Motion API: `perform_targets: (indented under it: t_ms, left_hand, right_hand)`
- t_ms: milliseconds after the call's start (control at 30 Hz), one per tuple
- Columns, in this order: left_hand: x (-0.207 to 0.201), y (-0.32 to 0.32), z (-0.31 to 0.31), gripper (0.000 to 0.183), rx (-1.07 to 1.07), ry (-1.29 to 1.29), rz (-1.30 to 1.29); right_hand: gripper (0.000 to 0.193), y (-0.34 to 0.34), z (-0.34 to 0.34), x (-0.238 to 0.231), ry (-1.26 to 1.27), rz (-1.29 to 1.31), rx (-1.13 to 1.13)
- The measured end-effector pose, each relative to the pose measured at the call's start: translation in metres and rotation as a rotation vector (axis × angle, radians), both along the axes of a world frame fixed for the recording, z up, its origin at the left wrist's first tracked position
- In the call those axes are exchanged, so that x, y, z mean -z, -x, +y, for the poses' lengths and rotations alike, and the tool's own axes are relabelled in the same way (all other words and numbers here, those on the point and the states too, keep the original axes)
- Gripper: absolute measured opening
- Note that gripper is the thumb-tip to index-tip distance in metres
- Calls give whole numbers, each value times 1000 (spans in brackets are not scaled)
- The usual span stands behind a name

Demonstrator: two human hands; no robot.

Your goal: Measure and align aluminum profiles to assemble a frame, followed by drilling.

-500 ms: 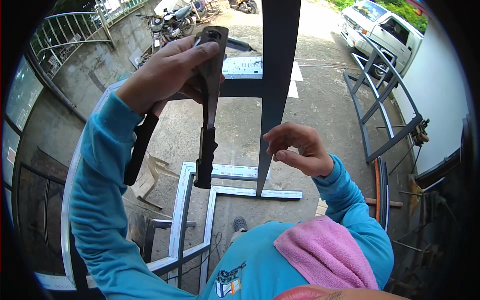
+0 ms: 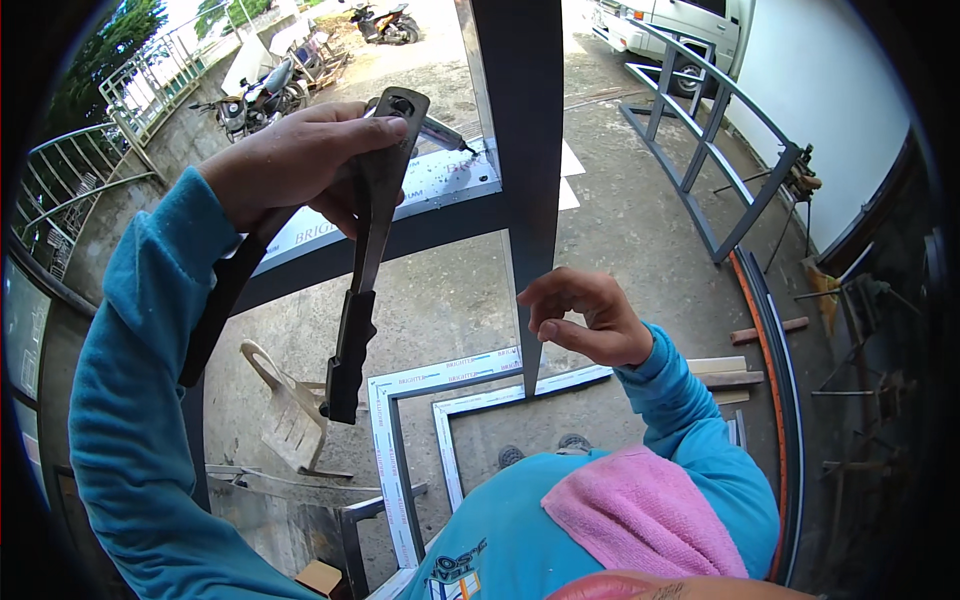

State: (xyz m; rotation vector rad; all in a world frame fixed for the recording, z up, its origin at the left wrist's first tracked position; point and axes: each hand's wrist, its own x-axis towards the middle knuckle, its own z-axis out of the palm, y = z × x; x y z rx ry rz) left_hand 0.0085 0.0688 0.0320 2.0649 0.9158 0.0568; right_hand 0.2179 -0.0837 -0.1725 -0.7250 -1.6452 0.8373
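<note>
My left hand (image 2: 300, 155) is closed around the head end of a long-handled hand riveter (image 2: 378, 215). Its two black grips hang down and spread apart, one beside my left sleeve. The tool's narrow nose points right, with its tip close to the dark metal frame (image 2: 535, 120) where a crossbar meets the tall post. In front of the post's lower part is my right hand (image 2: 590, 315), its fingers loosely curled and the thumb apart from them. I see nothing held there, and cannot tell whether the fingertips touch the post.
Film-covered frame bars (image 2: 440, 375) stand low before me. A broken plastic chair (image 2: 290, 410) lies left of them. Further right are another dark frame (image 2: 700, 150) and long bars (image 2: 770, 380) on the ground. Motorcycles (image 2: 265, 100) and a white vehicle (image 2: 690, 25) stand behind.
The view has shifted, bringing more of the crossbar into sight. My left hand and the riveter have moved down and left in view, the nose nearer the post. My right hand stays much the same.
</note>
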Motion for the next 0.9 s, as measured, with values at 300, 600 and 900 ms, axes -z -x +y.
perform_targets:
  t_ms: [300,600,900]
  left_hand:
    - [-17,-17,3,40,160,-145,141]
    - [-49,-52,6,37,152,-316,559]
    - [-41,-61,-5,42,151,-345,511]
  right_hand:
    - [23,6,14,6,53,17,35]
    - [24,40,35,14,142,245,-182]
    - [69,138,106,-46,207,910,-1245]
